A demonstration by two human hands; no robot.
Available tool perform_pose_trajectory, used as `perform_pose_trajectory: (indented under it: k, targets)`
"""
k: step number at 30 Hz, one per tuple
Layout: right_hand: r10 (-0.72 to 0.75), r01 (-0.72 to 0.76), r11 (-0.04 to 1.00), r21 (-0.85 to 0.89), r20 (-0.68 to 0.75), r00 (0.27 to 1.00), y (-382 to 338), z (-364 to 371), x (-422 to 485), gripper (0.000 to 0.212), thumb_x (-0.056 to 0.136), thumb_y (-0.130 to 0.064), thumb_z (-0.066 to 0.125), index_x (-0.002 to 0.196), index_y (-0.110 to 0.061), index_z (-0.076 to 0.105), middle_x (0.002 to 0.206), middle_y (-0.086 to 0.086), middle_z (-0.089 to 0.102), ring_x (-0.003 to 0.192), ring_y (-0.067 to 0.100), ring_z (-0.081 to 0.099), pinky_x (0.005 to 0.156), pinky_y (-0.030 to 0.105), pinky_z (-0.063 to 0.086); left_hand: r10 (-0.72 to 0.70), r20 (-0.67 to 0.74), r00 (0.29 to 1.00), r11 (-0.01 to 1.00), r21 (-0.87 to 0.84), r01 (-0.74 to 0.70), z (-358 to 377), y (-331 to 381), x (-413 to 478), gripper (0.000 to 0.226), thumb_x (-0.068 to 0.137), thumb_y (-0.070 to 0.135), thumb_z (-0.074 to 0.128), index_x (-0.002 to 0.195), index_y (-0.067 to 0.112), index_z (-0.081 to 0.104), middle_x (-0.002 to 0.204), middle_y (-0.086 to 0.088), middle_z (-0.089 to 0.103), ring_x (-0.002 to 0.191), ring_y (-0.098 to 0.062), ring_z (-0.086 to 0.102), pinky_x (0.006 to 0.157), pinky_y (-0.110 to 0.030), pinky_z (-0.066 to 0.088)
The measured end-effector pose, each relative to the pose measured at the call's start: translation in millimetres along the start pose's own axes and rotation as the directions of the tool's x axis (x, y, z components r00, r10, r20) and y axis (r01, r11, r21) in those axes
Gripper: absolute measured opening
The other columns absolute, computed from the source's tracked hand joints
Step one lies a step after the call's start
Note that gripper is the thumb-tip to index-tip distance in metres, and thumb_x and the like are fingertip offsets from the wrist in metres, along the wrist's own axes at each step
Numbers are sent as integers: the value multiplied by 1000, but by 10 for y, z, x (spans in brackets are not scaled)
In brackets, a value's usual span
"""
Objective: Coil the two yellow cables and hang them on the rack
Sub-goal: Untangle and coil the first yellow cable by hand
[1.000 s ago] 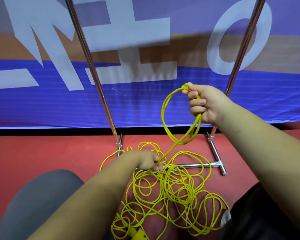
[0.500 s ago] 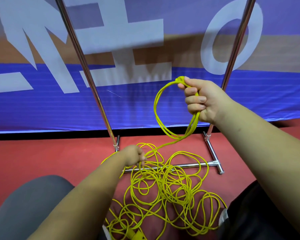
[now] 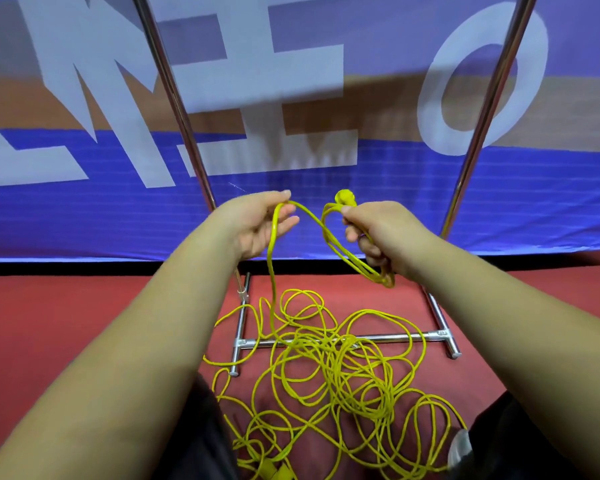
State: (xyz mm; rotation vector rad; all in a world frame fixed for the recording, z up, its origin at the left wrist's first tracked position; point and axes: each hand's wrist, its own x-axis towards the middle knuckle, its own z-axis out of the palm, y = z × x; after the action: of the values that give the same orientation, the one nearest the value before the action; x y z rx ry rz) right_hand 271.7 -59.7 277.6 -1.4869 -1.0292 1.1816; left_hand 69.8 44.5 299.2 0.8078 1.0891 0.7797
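Banner (image 3: 395, 216) bears white O; left hand (image 3: 257, 226), right hand (image 3: 381, 233) hold yellow cable (image 3: 326, 348).

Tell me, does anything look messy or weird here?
Yes. Most of the yellow cable lies in a tangled heap on the red floor, sprawled across the rack's bottom bar. Only a few loops are gathered in the right hand, while the left hand holds up one strand.
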Motion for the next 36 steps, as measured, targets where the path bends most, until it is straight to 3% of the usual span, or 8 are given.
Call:
perform_pose_trajectory:
  k: [5,9,12,17,22,26,31,36]
  targets:
    - [-39,39,999,-16,5,999,198,139,66,25,110,-31,52,100,-10,61,83,0,78,44,15,37,45,24,33,-40,58,998,999,-34,42,-10,-106,-54,18,104,11,60,101,-6,60,90,-17,65,67,-19,77,64,-40,66]
    - [12,-8,997,81,-45,999,277,171,113,24,111,-31,52,98,-12,59,83,3,77,47,15,32,48,25,30,-99,61,993,992,85,94,-41,-155,18,9,100,-6,53,107,-5,58,97,-14,64,82,-24,73,82,-44,61]
    - [17,-11,989,150,-34,999,279,181,139,24,111,-33,52,96,-15,58,84,4,74,47,13,34,47,25,30,-115,42,992,973,206,104,-42,-254,41,9,104,4,55,103,6,64,90,-6,61,83,-20,66,91,-41,56]
    - [2,-7,987,159,33,999,357,202,185,23,108,-40,59,105,-18,60,96,6,75,52,12,47,49,28,40,4,-45,999,879,477,19,-90,-333,84,15,97,28,73,96,13,72,86,3,70,66,-7,60,61,-23,55]
    - [10,-33,981,192,118,993,418,294,199,17,110,-31,58,112,-15,62,109,13,78,84,19,76,73,34,64,-69,34,997,984,168,63,-33,-287,103,9,100,15,68,93,10,67,79,-1,65,51,0,61,48,-13,52]
    - [21,-58,978,201,179,984,483,392,204,11,111,-23,56,112,-13,61,116,15,77,108,25,78,96,40,61,-133,49,990,986,-91,137,-46,-216,108,7,101,8,63,96,4,65,75,-6,68,49,-4,64,49,-11,53]
    - [12,-53,983,175,227,974,498,504,190,13,110,-22,56,116,-11,59,115,13,80,108,27,77,94,38,61,-127,14,992,926,-356,123,-43,-243,177,7,105,-1,52,104,-6,57,97,-14,64,58,-21,75,51,-26,60]
    - [-4,-26,983,179,164,986,460,500,210,14,106,-17,65,116,-10,59,102,14,79,98,31,80,90,46,65,-126,5,992,932,-341,120,-73,-249,305,17,109,5,44,121,-7,49,118,-17,62,65,-27,77,57,-32,64]
